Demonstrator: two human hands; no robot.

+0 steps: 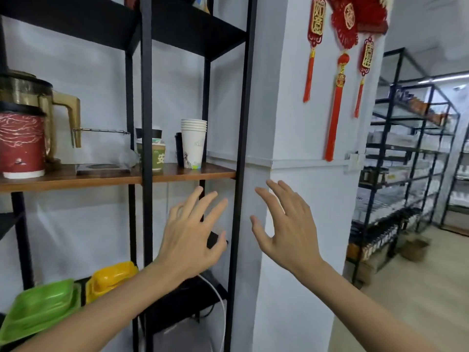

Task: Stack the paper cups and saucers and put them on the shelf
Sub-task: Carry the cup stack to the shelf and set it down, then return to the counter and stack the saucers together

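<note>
A stack of white paper cups [193, 142] stands upright near the right end of the wooden shelf board [193, 173]. Both hands hover below that board, empty and apart from the cups. My left hand [193, 231] has its fingers spread, in front of the shelf's lower bay. My right hand [284, 224] is open too, palm toward the white pillar, just right of the black front post [241, 148]. No saucers can be made out.
On the same board stand a green paper cup [157, 156], a black tumbler [179, 148], a dark square coaster [102, 168], a red canister [22, 143] and a gold kettle [38, 97]. Green [40, 308] and yellow [111, 275] containers lie below. Red ornaments [342, 59] hang on the pillar; metal racks [406, 161] fill the right.
</note>
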